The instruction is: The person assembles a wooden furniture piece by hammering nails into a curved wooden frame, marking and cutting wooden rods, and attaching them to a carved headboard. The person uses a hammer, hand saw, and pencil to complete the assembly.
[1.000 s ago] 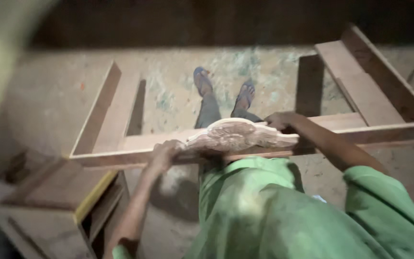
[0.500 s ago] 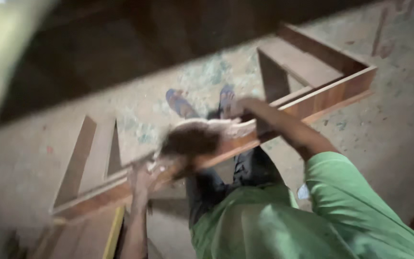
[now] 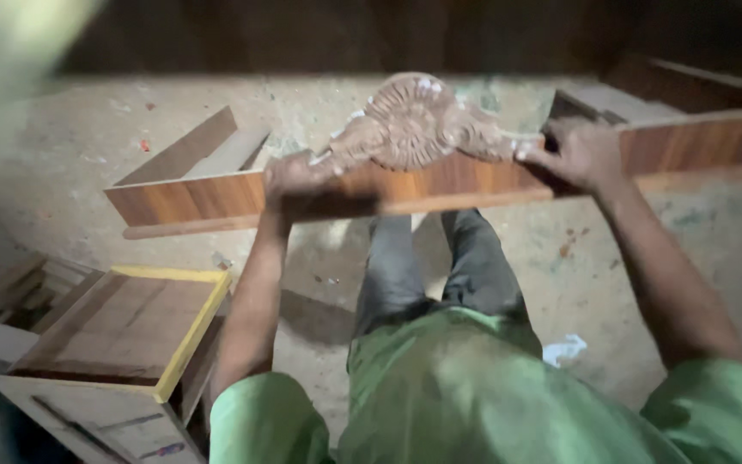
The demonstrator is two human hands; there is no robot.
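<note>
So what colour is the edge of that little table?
Yellow: the small table's edge strip shows best in the head view.

Between my fingers I see a carved wooden ornament (image 3: 414,129), pale, raw and matt, its relief rough. Under my fingertips the board (image 3: 440,182) is smooth wood-grain laminate with a slight sheen. Below my fingers the floor (image 3: 62,180) is dusty, gritty concrete.

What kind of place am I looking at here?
Probably a carpentry or furniture workshop. Both hands, left hand and right hand, hold a carved wooden ornament against a wood-grain board frame, over a dusty concrete floor, with an unfinished wooden cabinet nearby.
</note>
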